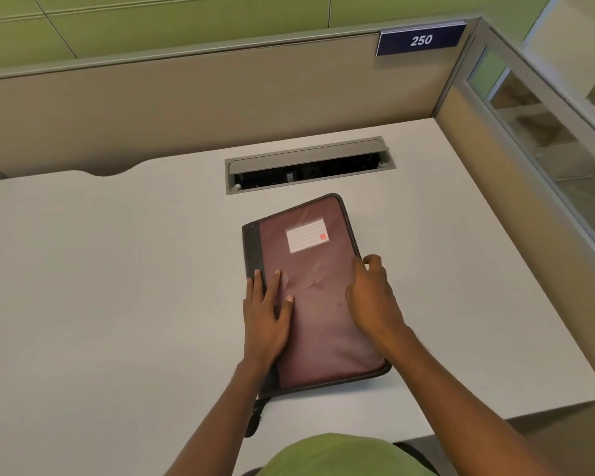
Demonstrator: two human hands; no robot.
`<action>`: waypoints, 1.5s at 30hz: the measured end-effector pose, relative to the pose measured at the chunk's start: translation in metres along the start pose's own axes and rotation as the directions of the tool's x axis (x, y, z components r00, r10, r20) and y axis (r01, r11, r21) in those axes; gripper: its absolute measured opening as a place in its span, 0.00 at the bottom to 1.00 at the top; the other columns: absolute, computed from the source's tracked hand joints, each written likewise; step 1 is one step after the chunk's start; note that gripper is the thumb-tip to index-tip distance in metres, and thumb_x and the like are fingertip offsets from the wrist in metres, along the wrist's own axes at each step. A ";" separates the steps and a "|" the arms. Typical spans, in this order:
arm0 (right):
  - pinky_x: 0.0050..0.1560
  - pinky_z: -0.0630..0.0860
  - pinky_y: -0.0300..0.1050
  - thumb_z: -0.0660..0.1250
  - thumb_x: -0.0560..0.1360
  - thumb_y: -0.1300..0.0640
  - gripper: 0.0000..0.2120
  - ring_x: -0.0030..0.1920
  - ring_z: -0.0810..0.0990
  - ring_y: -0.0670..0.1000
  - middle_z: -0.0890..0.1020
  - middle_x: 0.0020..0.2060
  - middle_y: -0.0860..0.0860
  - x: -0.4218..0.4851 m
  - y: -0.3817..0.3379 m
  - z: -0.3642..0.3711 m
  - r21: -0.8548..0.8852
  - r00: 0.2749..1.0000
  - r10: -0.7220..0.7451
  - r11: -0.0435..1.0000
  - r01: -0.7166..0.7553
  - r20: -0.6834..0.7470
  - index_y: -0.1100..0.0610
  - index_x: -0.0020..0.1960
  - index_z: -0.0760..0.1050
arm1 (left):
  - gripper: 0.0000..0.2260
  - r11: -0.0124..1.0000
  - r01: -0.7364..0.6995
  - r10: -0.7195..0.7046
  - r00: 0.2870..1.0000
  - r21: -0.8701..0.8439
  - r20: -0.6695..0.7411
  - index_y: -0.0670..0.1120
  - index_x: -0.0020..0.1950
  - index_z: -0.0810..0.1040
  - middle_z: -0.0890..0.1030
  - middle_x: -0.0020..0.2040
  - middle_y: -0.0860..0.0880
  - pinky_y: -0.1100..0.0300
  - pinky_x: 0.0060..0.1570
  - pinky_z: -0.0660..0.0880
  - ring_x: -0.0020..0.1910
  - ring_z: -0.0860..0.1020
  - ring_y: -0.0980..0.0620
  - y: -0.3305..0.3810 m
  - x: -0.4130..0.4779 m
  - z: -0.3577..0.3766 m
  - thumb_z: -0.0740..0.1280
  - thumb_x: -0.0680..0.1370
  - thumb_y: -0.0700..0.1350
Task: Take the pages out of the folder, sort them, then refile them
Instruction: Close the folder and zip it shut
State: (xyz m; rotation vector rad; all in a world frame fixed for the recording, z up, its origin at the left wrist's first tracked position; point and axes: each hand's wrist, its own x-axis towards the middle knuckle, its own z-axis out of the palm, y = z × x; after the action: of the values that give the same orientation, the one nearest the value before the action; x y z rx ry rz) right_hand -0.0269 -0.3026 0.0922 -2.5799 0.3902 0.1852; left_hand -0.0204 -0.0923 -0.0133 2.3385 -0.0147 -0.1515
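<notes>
The folder [318,304] lies closed on the white surface [117,269], directly in front of the person and a little to the right of the middle. It is a dark red zip folder with a black spine. Its long axis runs away from the person, with the far end leaning slightly to the left. The spine is on the left side and the zipped edge is on the right side.

The left hand [265,317] rests flat on the cover beside the spine. Its fingers [275,280] are straight and relaxed, and they press the cover down. The right hand [371,297] is at the opposite long edge, and its fingers [373,261] are curled over this edge and grip it. I cannot tell if a zip pull is between them. In my judgement the right hand is the one placed to open the folder, because the opening side lies under it, and the left hand only steadies. No page is out yet.

The white label [306,239] on the cover has ruled lines and 1 small orange square, but no writing that I can read. On the partition behind, a blue sign [420,40] says "250". Near the far end of the folder, an open cable tray [310,164] is set into the surface.
</notes>
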 end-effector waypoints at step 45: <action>0.72 0.70 0.54 0.58 0.84 0.49 0.25 0.75 0.66 0.58 0.63 0.78 0.57 -0.043 0.084 0.079 0.050 0.998 -0.028 0.998 0.031 -0.063 0.56 0.79 0.61 | 0.29 0.977 0.008 -0.003 1.000 0.213 -0.024 0.51 0.86 0.55 0.50 0.86 0.45 0.46 0.83 0.51 0.85 0.48 0.46 -0.004 -0.028 0.004 0.54 0.86 0.58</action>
State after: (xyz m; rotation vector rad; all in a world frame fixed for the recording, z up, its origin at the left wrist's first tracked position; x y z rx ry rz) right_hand -0.0978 -0.3212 -0.0068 -2.5448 0.3742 0.0829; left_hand -0.0491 -0.0906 -0.0162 2.5545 -0.0129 -0.1300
